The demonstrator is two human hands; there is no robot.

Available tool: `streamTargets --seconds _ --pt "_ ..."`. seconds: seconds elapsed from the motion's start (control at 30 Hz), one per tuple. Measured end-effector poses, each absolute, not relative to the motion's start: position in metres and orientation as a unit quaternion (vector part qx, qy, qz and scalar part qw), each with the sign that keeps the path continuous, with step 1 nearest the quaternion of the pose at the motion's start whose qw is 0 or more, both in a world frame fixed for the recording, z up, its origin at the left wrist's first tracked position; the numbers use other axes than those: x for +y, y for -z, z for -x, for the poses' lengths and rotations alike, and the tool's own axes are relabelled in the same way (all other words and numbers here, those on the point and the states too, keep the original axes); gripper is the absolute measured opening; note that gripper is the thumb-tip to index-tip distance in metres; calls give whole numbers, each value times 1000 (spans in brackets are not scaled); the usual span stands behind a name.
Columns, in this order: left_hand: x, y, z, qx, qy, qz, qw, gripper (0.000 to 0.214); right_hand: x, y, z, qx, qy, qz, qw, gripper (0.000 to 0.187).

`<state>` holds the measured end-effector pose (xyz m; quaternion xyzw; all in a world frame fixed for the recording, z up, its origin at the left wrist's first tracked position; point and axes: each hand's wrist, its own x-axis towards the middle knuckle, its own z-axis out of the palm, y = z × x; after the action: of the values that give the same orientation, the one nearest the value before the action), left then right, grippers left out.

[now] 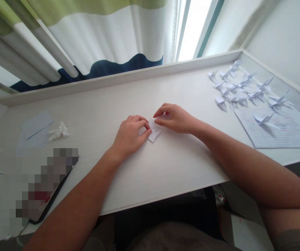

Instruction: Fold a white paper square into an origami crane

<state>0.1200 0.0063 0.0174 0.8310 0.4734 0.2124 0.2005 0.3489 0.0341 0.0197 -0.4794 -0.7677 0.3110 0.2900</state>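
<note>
Currently resting the left hand (133,134) on folded paper (154,136), unclear whether pinching it, and holding the right hand (174,119) just beside with parted fingertips (156,114).

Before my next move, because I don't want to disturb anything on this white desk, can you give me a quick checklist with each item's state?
1. Left hand on the small, folded white paper: ok, its fingers touch it.
2. Right hand touching that paper: cannot tell; its fingertips are right beside it.
3. White folded-paper cranes apart from both hands: ok, they are on the right side of the desk.
4. Lined white paper sheet free of cranes: not ok, at least one stands on it.
5. Crumpled white wad apart from the left hand: ok, it lies farther left.
</note>
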Motion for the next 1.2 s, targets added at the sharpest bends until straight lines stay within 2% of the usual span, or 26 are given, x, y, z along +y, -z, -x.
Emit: streamTargets --seconds 0.1,0.3,0.43,0.6,0.8,0.93,1.2 --pt "6 -17 -122 487 -216 -819 214 4 33 -14 -346 -795 -284 474 251 21" --pt "4 -19 -127 550 -246 -752 268 16 28 -12 -344 -813 -235 488 215 25" --pt "4 -18 -127 545 -253 -750 276 11 25 -17 -344 -815 -239 473 234 26" --pt "6 -15 -126 525 -255 -762 280 3 23 -22 -345 -856 -255 384 233 6" --pt "6 -20 -119 507 -238 -771 305 9 26 -20 -348 -863 -259 387 195 11" --pt "6 -26 -116 514 -205 -772 313 24 29 -19 -350 -857 -276 384 203 9" --pt "5 -24 -118 517 -214 -769 310 20 30 -18 -348 -855 -271 387 212 14"
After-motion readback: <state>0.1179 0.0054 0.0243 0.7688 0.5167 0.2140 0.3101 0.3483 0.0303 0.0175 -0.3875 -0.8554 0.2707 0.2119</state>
